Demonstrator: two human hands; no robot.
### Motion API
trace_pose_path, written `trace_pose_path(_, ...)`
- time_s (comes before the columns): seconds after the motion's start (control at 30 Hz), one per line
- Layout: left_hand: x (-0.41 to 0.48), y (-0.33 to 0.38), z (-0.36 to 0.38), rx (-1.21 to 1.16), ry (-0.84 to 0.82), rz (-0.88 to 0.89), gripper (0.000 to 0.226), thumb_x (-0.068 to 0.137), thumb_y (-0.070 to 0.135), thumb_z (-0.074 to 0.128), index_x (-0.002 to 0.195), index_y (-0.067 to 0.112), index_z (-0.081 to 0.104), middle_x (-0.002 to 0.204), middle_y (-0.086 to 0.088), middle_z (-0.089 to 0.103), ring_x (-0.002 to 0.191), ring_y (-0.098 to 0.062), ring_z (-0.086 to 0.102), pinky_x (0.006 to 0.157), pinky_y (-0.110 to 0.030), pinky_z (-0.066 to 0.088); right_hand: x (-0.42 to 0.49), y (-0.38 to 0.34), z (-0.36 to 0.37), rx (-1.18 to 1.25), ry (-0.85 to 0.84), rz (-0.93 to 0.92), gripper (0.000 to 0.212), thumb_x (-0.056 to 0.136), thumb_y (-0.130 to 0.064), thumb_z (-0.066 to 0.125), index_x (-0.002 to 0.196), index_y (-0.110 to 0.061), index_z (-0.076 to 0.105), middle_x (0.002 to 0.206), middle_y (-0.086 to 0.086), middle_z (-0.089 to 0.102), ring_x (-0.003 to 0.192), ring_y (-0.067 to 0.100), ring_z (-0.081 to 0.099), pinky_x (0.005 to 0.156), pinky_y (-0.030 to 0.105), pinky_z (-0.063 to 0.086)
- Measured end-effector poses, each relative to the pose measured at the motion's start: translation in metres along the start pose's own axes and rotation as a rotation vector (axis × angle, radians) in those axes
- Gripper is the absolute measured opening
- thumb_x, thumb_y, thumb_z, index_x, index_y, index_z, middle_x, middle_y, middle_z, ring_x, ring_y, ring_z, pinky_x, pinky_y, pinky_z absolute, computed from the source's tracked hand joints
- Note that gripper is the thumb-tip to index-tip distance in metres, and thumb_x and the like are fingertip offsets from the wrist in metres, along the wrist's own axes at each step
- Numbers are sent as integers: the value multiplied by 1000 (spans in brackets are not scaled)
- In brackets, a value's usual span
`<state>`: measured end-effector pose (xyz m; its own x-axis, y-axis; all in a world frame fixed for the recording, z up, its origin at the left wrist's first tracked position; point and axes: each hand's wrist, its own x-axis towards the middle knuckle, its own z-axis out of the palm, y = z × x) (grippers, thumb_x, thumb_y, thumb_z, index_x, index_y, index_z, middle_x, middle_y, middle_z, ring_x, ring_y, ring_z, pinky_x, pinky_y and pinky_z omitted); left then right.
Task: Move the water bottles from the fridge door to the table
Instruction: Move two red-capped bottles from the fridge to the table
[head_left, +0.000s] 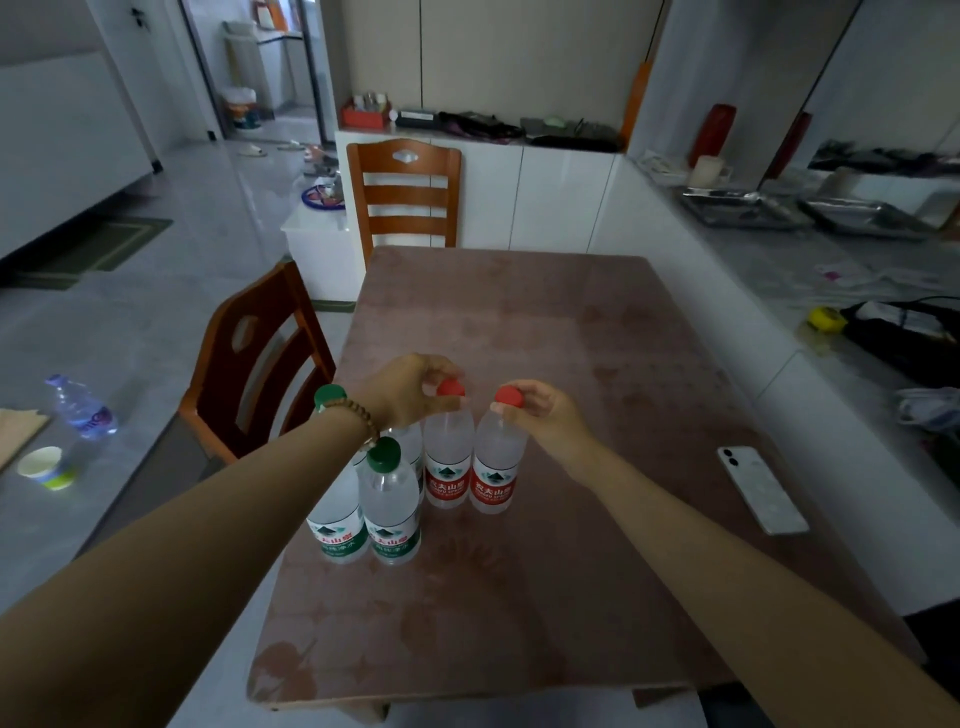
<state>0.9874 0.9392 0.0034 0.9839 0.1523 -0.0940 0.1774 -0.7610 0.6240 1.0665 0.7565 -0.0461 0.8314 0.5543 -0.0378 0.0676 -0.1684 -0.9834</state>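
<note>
My left hand (410, 387) pinches one red-cap bottle (448, 457) by its cap | right hand (545, 415) pinches the other (496, 462) | set upright beside the green-cap bottles (389, 512), near the counter's (571, 322) left edge, to group them.

The room is dim and greyish; daylight enters through the far left doorway (270, 67). Soft sheen lies on the table (571, 338). Wide-angle bending warps the edges; detail is soft.

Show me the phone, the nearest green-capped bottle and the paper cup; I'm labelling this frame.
phone (762, 489): head view, middle of its white back, lying on the table.
nearest green-capped bottle (390, 512): head view, clear body above the green label.
paper cup (44, 467): head view, its white inside, far left.
</note>
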Motion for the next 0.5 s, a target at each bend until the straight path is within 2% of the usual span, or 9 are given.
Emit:
trace_pose_path(0.13, -12, 18, -5, 15, 45, 26, 45, 88, 34, 57, 128, 15, 50, 134, -4, 53, 121, -20, 48, 103, -35, 40, -20, -18, -16, -15, 105, 32, 35, 82, -17, 70, 115, -12, 60, 119, 6, 63, 109, 15, 58, 96, 26, 44)
trace_pose_path(0.23, -25, 41, -9, 42, 77, 107, 46, 92, 36, 51, 132, 16, 47, 135, -2, 50, 123, -18, 46, 95, -23, 34, -54, -33, -34, -62, 259, 32, 42, 85, -18, 66, 124, -10, 55, 131, 12, 57, 120, 22, 54, 101, 31, 42)
trace_pose_path(0.3, -35, 58, -9, 27, 86, 193, 45, 93, 33, 49, 133, 14, 46, 134, -1, 50, 123, -18, 46, 90, -16, 31, -89, -47, -45, -110, 368, 12, 46, 87, -16, 63, 130, -8, 50, 134, 9, 53, 124, 20, 51, 101, 28, 40)
trace_pose_path(0.37, -49, 73, -7, -32, 60, 285, 50, 92, 38, 49, 135, 14, 45, 138, -5, 48, 124, -22, 47, 98, -24, 34, -137, -66, -50, -195, 471, 12, 49, 90, -20, 60, 136, -12, 44, 132, 2, 50, 125, 13, 46, 99, 21, 37)
trace_pose_path(0.43, -70, 90, -5, -103, 22, 400, 54, 89, 45, 50, 134, 16, 45, 138, -6, 49, 121, -25, 49, 102, -33, 38, -191, -83, -48, -293, 598, 42, 55, 90, -33, 58, 140, -20, 39, 138, -2, 45, 132, 14, 39, 104, 25, 33)
trace_pose_path(0.5, -100, 106, -2, -142, 12, 526, 48, 91, 38, 52, 132, 14, 47, 135, -7, 51, 122, -24, 49, 103, -33, 36, -251, -102, -38, -380, 715, 73, 59, 91, -37, 55, 143, -22, 34, 148, 0, 36, 138, 18, 32, 106, 25, 28)
